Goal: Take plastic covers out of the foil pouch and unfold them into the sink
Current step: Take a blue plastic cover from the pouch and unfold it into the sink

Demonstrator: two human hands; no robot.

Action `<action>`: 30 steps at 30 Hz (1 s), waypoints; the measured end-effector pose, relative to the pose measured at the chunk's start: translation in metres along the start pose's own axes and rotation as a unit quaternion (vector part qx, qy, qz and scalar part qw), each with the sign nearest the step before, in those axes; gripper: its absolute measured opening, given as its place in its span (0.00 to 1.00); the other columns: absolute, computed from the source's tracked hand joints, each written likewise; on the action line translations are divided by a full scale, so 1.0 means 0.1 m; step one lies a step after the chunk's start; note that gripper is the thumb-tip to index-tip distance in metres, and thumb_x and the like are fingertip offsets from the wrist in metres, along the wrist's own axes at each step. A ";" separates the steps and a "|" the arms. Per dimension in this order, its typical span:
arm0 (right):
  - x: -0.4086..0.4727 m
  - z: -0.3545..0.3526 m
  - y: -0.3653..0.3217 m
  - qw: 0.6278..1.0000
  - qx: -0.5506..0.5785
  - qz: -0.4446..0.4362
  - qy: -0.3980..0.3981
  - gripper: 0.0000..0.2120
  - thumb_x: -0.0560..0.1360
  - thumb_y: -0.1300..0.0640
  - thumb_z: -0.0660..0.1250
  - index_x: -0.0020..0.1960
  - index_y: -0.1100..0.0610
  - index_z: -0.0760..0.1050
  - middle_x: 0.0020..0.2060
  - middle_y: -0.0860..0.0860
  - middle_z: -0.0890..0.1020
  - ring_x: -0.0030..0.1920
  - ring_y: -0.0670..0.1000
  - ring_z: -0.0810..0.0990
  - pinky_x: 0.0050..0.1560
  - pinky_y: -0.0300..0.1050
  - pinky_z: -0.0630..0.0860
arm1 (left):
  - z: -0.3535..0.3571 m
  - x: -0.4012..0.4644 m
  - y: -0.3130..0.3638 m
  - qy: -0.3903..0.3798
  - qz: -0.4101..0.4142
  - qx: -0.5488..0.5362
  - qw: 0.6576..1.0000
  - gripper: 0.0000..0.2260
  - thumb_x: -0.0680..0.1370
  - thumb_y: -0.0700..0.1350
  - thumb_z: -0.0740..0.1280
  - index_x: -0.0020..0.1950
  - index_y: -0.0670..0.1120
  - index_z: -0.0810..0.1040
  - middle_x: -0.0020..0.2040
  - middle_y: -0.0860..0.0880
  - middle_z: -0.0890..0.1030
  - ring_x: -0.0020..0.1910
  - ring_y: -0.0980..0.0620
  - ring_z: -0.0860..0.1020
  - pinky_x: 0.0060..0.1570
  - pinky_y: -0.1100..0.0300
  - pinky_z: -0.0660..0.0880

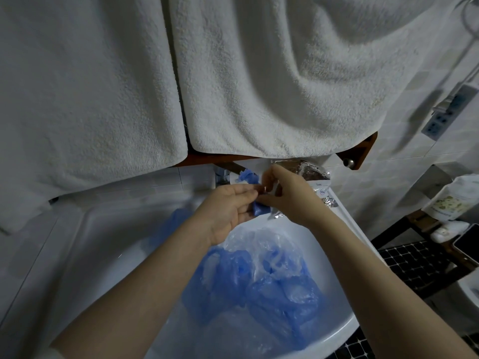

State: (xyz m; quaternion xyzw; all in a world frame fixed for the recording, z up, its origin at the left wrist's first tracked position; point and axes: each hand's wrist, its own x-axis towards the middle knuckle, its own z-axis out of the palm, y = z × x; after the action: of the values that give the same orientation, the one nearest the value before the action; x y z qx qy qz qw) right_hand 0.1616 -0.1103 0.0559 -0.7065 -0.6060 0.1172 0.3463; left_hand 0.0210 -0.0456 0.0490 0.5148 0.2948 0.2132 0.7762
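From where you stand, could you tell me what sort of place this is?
Most likely a bathroom: a white sink with a tap, white towels hanging above it, and tiled walls.

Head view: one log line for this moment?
left hand + right hand: pinching folded blue cover | sink: unfolded covers | foil pouch: behind hands

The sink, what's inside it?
Inside the sink lie crumpled blue plastic covers with some clear plastic film on top. They hide the bottom, so the drain cannot be seen.
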 end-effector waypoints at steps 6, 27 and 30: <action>-0.09 0.15 0.03 0.983 -0.047 -0.150 0.094 0.11 0.75 0.56 0.64 0.45 0.62 0.81 0.40 0.52 0.76 0.38 0.44 0.71 0.41 0.27 0.65 | -0.01 0.01 0.00 0.004 0.018 -0.003 1.000 0.13 0.77 0.28 0.57 0.56 0.38 0.76 0.46 0.44 0.80 0.40 0.54 0.82 0.44 0.65 0.80; -0.23 0.28 -0.03 0.980 -0.087 -0.144 0.104 0.14 0.76 0.55 0.57 0.49 0.61 0.78 0.37 0.58 0.80 0.37 0.53 0.75 0.39 0.39 0.66 | -0.02 0.05 0.02 0.111 -0.007 0.021 0.994 0.15 0.78 0.36 0.63 0.64 0.38 0.73 0.46 0.43 0.81 0.42 0.49 0.81 0.43 0.58 0.80; -0.24 0.26 -0.03 0.990 0.000 -0.087 0.112 0.10 0.76 0.57 0.60 0.48 0.60 0.78 0.35 0.51 0.78 0.34 0.42 0.74 0.35 0.34 0.67 | -0.03 0.04 0.01 0.084 0.003 0.032 0.996 0.11 0.78 0.36 0.63 0.59 0.38 0.76 0.45 0.43 0.82 0.42 0.49 0.81 0.42 0.61 0.81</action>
State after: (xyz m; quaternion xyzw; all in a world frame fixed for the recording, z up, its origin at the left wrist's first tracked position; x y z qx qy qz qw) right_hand 0.1384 -0.1240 0.0325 -0.6601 -0.6223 0.0067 0.4208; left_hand 0.0220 -0.0399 0.0482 0.5206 0.3642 0.2488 0.7311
